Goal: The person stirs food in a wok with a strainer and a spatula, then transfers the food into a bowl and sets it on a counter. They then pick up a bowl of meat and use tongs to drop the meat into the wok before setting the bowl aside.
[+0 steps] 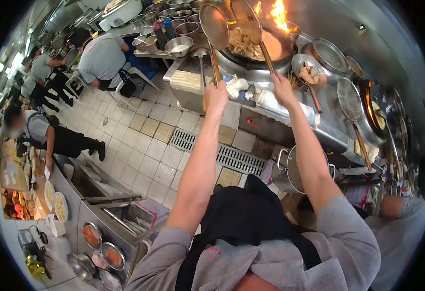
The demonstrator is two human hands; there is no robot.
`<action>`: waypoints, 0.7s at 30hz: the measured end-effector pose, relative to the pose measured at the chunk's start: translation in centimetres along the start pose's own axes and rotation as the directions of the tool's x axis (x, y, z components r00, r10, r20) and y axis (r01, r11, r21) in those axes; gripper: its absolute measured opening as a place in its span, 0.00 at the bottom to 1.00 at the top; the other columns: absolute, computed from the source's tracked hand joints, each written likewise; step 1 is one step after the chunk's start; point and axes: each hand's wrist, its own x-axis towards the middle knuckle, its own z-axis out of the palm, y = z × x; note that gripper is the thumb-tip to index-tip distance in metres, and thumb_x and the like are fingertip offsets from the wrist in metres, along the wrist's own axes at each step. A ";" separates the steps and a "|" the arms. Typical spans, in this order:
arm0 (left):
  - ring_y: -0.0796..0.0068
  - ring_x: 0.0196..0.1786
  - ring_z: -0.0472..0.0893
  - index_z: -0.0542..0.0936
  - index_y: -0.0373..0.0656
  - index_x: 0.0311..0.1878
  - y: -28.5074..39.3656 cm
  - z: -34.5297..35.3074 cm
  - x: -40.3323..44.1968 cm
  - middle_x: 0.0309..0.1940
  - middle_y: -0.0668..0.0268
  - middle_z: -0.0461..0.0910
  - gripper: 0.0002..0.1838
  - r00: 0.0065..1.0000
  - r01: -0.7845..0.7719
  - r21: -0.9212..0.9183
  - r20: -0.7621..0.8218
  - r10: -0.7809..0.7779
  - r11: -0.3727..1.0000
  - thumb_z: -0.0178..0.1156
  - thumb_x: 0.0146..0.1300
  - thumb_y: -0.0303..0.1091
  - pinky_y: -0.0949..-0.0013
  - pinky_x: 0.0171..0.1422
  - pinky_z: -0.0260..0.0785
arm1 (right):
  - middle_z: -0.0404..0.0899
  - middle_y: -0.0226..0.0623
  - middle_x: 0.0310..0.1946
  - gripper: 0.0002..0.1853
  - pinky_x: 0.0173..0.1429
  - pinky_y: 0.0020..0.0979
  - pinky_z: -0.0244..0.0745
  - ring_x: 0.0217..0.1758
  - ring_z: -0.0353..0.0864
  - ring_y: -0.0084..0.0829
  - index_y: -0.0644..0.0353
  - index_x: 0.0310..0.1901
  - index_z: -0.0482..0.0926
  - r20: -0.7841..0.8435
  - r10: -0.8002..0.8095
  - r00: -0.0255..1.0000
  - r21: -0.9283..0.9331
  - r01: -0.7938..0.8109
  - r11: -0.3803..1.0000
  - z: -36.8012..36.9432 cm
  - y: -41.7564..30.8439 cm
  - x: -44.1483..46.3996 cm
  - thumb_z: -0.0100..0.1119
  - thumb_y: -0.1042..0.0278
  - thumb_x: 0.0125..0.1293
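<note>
My left hand [216, 97] is closed round the wooden handle of a round mesh strainer [214, 26], which is raised at the left side of the wok. In my right hand [283, 89] is the long handle of a second strainer [246, 20], held over the wok. Below both strainers, the large wok [257, 62] holds pale strips of food [241, 46] in brownish liquid. Flames [279, 15] rise behind it. A perforated ladle [309, 69] with pieces of food rests just right of the wok.
Metal bowls [179, 46] stand on the shelf left of the stove. Another strainer [349, 99] and a burning stove ring [371, 106] are at the right. A large pot [299, 169] stands below the counter. Several co-workers [102, 56] are at the left; another person [399, 237] is at the lower right.
</note>
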 end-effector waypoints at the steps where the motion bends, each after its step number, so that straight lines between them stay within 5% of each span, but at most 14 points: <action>1: 0.84 0.10 0.59 0.68 0.40 0.26 -0.4 0.2 0.0 0.15 0.70 0.67 0.08 1.000 0.009 -0.008 0.008 -0.009 1.000 0.53 0.57 0.32 0.73 0.11 0.44 | 0.67 0.28 0.17 0.20 0.16 0.25 0.56 0.13 0.62 0.20 0.58 0.52 0.75 0.055 0.091 0.994 0.084 -0.095 0.992 -0.4 -1.3 1.1 0.48 0.52 0.69; 4: 0.84 0.10 0.58 0.68 0.40 0.27 0.4 0.7 -1.0 0.15 0.71 0.66 0.08 1.000 -0.003 -0.056 -0.003 0.003 0.998 0.53 0.58 0.31 0.73 0.11 0.43 | 0.63 0.25 0.15 0.17 0.13 0.23 0.51 0.11 0.57 0.18 0.56 0.50 0.74 0.138 0.286 0.948 0.296 -0.315 0.902 -3.7 -8.2 2.2 0.48 0.53 0.70; 10: 0.84 0.10 0.58 0.67 0.41 0.28 1.5 0.2 -2.2 0.15 0.71 0.66 0.07 0.996 0.050 -0.170 0.078 -0.037 0.984 0.52 0.59 0.31 0.73 0.11 0.43 | 0.62 0.23 0.15 0.25 0.13 0.26 0.52 0.11 0.58 0.18 0.51 0.67 0.65 -0.073 -0.068 0.995 0.080 0.073 0.994 -5.2 -6.5 -3.0 0.47 0.54 0.71; 14: 0.85 0.10 0.58 0.67 0.41 0.28 0.9 0.7 -1.8 0.15 0.71 0.66 0.08 1.000 0.009 -0.111 0.015 -0.007 0.994 0.53 0.59 0.31 0.73 0.12 0.43 | 0.63 0.26 0.15 0.17 0.11 0.27 0.51 0.09 0.58 0.20 0.54 0.50 0.73 0.202 0.388 0.899 0.325 -0.435 0.840 -1.4 -3.7 -0.1 0.47 0.51 0.70; 15: 0.85 0.10 0.58 0.68 0.41 0.28 1.0 0.9 -1.5 0.15 0.71 0.66 0.08 1.000 -0.002 -0.111 0.010 0.003 0.994 0.53 0.59 0.31 0.74 0.12 0.43 | 0.63 0.27 0.15 0.15 0.11 0.25 0.49 0.09 0.58 0.21 0.53 0.44 0.72 0.216 0.288 0.933 0.346 -0.349 0.871 -1.7 -4.6 1.2 0.47 0.50 0.70; 18: 0.85 0.10 0.58 0.68 0.40 0.28 1.2 1.1 -2.2 0.15 0.71 0.66 0.07 1.000 0.024 -0.115 0.022 -0.022 0.993 0.53 0.59 0.31 0.74 0.12 0.43 | 0.64 0.29 0.16 0.15 0.12 0.25 0.50 0.11 0.61 0.21 0.55 0.45 0.74 0.226 0.397 0.890 0.361 -0.455 0.814 -4.6 -9.7 3.5 0.48 0.52 0.69; 21: 0.85 0.11 0.58 0.68 0.40 0.29 1.2 1.2 -2.4 0.15 0.71 0.66 0.07 0.999 0.043 -0.114 0.036 -0.039 0.993 0.53 0.59 0.31 0.74 0.12 0.44 | 0.72 0.35 0.21 0.18 0.19 0.28 0.63 0.17 0.69 0.25 0.59 0.51 0.76 0.085 0.059 0.995 0.143 -0.071 0.987 -5.9 -8.9 -0.3 0.48 0.54 0.69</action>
